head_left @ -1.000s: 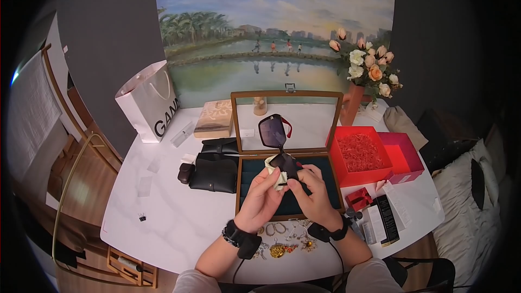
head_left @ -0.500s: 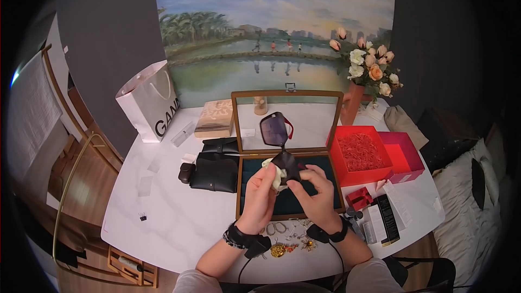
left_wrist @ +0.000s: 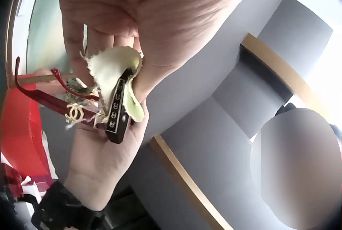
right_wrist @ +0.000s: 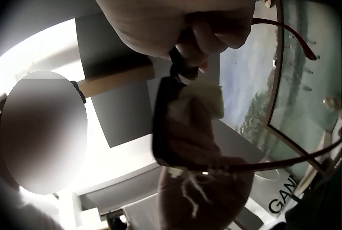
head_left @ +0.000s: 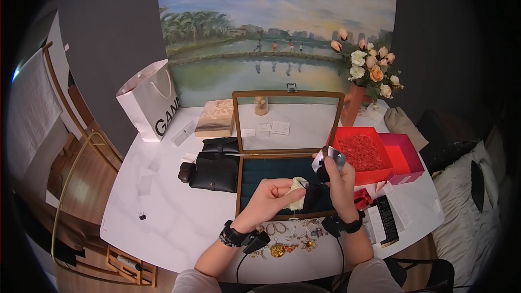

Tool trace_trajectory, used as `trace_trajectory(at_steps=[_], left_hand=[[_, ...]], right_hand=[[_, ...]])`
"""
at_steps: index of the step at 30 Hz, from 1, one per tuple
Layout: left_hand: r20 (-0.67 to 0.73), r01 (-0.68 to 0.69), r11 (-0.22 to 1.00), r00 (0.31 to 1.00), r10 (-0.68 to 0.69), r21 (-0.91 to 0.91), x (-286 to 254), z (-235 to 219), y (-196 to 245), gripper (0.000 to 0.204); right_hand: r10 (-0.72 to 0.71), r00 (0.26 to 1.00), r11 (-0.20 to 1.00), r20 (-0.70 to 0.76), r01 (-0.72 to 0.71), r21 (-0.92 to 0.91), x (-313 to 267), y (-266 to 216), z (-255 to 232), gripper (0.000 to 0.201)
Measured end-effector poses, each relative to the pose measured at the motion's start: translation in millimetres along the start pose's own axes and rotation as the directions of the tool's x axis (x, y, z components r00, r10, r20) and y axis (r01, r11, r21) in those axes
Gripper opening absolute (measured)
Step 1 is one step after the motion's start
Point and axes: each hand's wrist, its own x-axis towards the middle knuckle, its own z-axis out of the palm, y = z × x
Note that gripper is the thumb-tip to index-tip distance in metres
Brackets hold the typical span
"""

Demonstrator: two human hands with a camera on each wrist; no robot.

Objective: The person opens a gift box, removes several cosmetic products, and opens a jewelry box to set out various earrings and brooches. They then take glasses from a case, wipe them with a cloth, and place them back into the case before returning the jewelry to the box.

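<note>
A pair of dark sunglasses (head_left: pixel 312 198) with red temples (left_wrist: pixel 43 94) is held between both hands above the jewelry box. My right hand (head_left: pixel 342 184) grips it at one lens side, thumb over the dark lens. The left hand (head_left: pixel 265 199) pinches a pale yellow cloth (left_wrist: pixel 109 67) folded around the frame's other end, beside a black hinge piece (left_wrist: pixel 115 115) with small logos. Through the lens (right_wrist: pixel 187 128) in the right wrist view, the cloth and left fingers show. A gold-coloured double-C charm (left_wrist: pixel 74 112) hangs close by the frame.
The jewelry box (head_left: pixel 237 184) stands with its glass lid raised. Black cases (head_left: pixel 217 172) lie left of it, a red gift box (head_left: pixel 355 176) with shredded filling at right. Loose jewelry (head_left: pixel 279 249) lies along the front. Behind stand a paper bag (head_left: pixel 144 103) and a flower vase (head_left: pixel 353 103).
The sunglasses have turned from upright to tilted low and right. My right hand has risen and shifted right to the other lens side; the left hand with the cloth is slightly lower.
</note>
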Motion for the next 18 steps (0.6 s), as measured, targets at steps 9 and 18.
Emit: trace_trajectory(at_steps=[9, 18], left_hand=[[0.028, -0.024, 0.998, 0.999, 0.025, -0.054, 5, 11, -9, 0.027], [0.117, 0.01, 0.994, 0.993, -0.023, 0.108, -1, 2, -1, 0.024]], right_hand=[[0.086, 0.991, 0.995, 0.103, -0.091, 0.051, -7, 4, 15, 0.033], [-0.003, 0.993, 0.987, -0.119, 0.022, 0.16, -1, -1, -6, 0.037]])
